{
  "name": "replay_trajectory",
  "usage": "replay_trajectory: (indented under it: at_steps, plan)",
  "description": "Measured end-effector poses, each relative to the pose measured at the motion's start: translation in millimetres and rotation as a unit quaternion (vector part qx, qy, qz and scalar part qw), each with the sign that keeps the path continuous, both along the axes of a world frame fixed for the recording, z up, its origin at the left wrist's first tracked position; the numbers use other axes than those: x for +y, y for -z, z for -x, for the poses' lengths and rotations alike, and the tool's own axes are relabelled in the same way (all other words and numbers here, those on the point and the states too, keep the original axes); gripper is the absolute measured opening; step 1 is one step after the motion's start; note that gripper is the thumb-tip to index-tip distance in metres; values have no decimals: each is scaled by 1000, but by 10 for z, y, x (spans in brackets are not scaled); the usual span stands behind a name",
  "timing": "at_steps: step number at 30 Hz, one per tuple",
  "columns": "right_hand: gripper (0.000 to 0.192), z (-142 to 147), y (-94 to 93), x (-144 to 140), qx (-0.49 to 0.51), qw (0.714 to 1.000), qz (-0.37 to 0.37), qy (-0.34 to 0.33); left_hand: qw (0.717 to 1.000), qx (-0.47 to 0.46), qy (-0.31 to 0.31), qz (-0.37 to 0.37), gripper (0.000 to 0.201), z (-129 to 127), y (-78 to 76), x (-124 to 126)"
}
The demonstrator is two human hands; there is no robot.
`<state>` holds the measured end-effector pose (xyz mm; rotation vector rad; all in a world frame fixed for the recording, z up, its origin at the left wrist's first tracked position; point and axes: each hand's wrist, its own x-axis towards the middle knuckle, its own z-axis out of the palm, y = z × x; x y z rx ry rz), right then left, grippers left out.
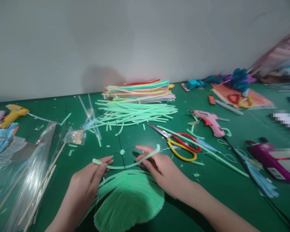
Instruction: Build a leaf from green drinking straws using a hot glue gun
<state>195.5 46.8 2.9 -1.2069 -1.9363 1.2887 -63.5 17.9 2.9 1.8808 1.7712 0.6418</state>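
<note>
My left hand point(87, 178) pinches one end of a mint-green pipe cleaner point(125, 167), which bows slightly downward at its middle. The fingers of my right hand point(163, 167) close on its other end. Between the hands, a thin wire loop point(114, 152) carries a small pale-green piece point(122, 151); whether the fingers touch this wire, I cannot tell. Just below lies a fan-shaped piece point(132, 203) of densely packed green pipe cleaners, its left edge partly behind my left hand. Scissors point(178, 145) with red and yellow handles rest open beyond my right hand.
Behind the hands lie loose green pipe cleaners point(137, 112) and a multicoloured bundle point(140, 91). A pink glue gun point(211, 122) with a cord lies right, near a magenta device point(272, 159). Leftward are a yellow glue gun point(13, 114), clear plastic sleeves point(36, 174) and wooden sticks point(42, 190).
</note>
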Motion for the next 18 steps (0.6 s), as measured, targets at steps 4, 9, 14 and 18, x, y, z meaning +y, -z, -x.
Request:
replay_trajectory:
  at_steps: [4, 9, 14, 18]
  plan:
    - [36, 25, -2, -7, -10, 999, -28, -25, 993, 10, 104, -49, 30, -27, -18, -44]
    - [32, 70, -18, -28, -26, 997, -50, -49, 978, 2, 191, -78, 31, -23, -58, -72]
    - [24, 99, -18, -49, -32, 996, -69, -40, 983, 92, 137, -77, 38, 39, -54, -71]
    - [24, 103, 4, -53, -38, 995, -86, -44, 987, 66, 148, -2, 20, 28, -101, -77]
